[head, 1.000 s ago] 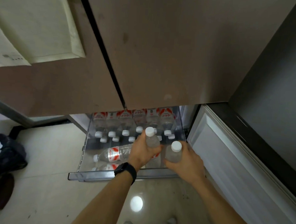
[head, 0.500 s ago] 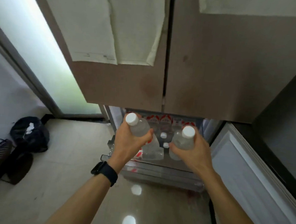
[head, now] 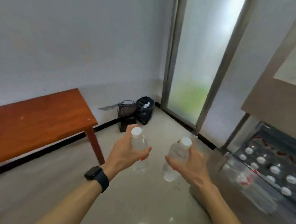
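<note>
My left hand point(head: 124, 153) grips a clear water bottle with a white cap point(head: 138, 142) above the floor, a dark watch on that wrist. My right hand point(head: 189, 165) grips a second clear water bottle with a white cap point(head: 177, 154) beside it. Both bottles stand roughly upright in front of me. At the right the fridge drawer point(head: 235, 169) stands pulled out, holding several white-capped bottles with red labels point(head: 274, 170).
A reddish wooden table point(head: 37, 119) stands against the left wall. A dark basket point(head: 126, 108) and a black bag point(head: 143, 111) sit in the far corner by the frosted glass door point(head: 194, 63). Glossy tiled floor point(head: 139, 197) lies below my hands.
I have turned left, away from the fridge, carrying both bottles out of the drawer. The drawer now lies at the right edge and the table has come into sight.
</note>
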The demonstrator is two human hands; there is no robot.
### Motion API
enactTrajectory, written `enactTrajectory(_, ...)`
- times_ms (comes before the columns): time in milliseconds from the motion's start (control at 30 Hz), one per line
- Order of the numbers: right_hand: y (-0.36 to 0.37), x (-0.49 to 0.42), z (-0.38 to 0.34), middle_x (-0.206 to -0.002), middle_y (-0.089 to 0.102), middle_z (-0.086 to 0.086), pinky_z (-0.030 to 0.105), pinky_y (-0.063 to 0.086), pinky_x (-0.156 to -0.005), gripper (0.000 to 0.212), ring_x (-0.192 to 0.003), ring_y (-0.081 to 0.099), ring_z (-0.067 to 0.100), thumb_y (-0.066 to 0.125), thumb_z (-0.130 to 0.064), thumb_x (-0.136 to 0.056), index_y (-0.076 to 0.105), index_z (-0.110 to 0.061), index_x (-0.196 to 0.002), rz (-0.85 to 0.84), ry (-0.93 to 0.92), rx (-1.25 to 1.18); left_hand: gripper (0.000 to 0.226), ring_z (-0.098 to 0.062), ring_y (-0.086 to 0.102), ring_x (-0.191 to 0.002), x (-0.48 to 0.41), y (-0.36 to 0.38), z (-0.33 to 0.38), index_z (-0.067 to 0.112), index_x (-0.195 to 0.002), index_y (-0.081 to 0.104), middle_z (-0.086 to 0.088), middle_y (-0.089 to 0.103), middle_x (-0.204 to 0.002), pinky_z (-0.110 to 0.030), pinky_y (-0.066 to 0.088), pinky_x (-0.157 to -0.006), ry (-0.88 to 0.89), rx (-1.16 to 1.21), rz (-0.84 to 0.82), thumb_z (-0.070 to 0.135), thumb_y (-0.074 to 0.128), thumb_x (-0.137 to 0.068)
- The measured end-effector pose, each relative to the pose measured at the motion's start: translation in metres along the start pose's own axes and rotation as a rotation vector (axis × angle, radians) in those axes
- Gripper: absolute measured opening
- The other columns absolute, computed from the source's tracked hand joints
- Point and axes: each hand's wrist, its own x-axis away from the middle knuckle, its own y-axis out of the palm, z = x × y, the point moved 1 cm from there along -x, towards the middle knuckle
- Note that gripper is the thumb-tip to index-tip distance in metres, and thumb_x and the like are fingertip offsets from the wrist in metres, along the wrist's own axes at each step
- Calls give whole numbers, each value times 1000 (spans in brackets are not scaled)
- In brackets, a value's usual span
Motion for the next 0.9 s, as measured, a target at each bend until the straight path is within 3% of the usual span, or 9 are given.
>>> enactTrajectory(67, 47, 5, -34, -93, 63, -11, 36, 57, -71, 54, -82, 64, 14, 79, -56, -66, 49, -34, -105, -76, -50, -24, 69, -8, 58, -90, 29, -49, -33, 41, -124, 35, 17, 56, -101, -20, 50, -73, -79, -36, 64, 46, 84, -76)
enactTrajectory(167, 119, 17, -95, -91, 63, -11, 30, 54, -70, 47, -82, 62, 9, 82, -46, -67, 50, -35, -100, -204, -129, -48, 61, -8, 57, -86, 76, -126, -75, 39, -117, 39, 17, 55, -97, -12, 45, -62, -172, -71, 153, 39, 85, -77)
enactTrajectory(300, 201, 28, -158, -86, 65, -11, 28, 54, -70, 41, -79, 63, 8, 83, -43, -68, 50, -37, -92, -362, -211, -58, 51, -8, 58, -79, 125, -207, -122, 42, -102, 40, 12, 58, -88, -18, 40, -62, -299, -100, 279, 38, 84, -76)
enactTrajectory(433, 272, 30, -200, -91, 66, -14, 26, 53, -73, 46, -84, 64, 5, 82, -48, -67, 54, -35, -100, -503, -289, -40, 50, -13, 59, -75, 156, -267, -165, 42, -103, 41, 7, 58, -84, -21, 46, -62, -398, -127, 381, 45, 83, -75)
enactTrajectory(533, 322, 26, -227, -91, 65, -15, 26, 51, -71, 50, -85, 63, 4, 79, -58, -64, 52, -37, -100, -566, -336, -22, 51, -15, 59, -76, 164, -305, -200, 38, -105, 41, 4, 58, -85, -29, 52, -64, -453, -150, 429, 49, 82, -76)
enactTrajectory(667, 391, 3, -260, -94, 63, -15, 23, 49, -72, 52, -86, 62, 5, 81, -54, -66, 50, -37, -103, -658, -383, -33, 52, -20, 60, -77, 156, -353, -250, 35, -107, 42, -2, 58, -86, -37, 55, -68, -498, -167, 479, 47, 82, -77)
enactTrajectory(800, 459, -31, -298, -89, 62, -14, 22, 49, -68, 47, -83, 60, 4, 83, -47, -69, 49, -36, -98, -690, -426, -36, 55, -12, 58, -85, 132, -401, -299, 35, -112, 39, 6, 55, -94, -27, 52, -71, -529, -167, 515, 41, 83, -79)
enactTrajectory(900, 506, -58, -323, -87, 61, -12, 29, 52, -69, 48, -81, 60, 7, 84, -44, -69, 45, -34, -95, -722, -424, -37, 59, -10, 58, -91, 112, -438, -336, 36, -116, 38, 9, 55, -99, -30, 55, -77, -560, -184, 516, 44, 82, -79)
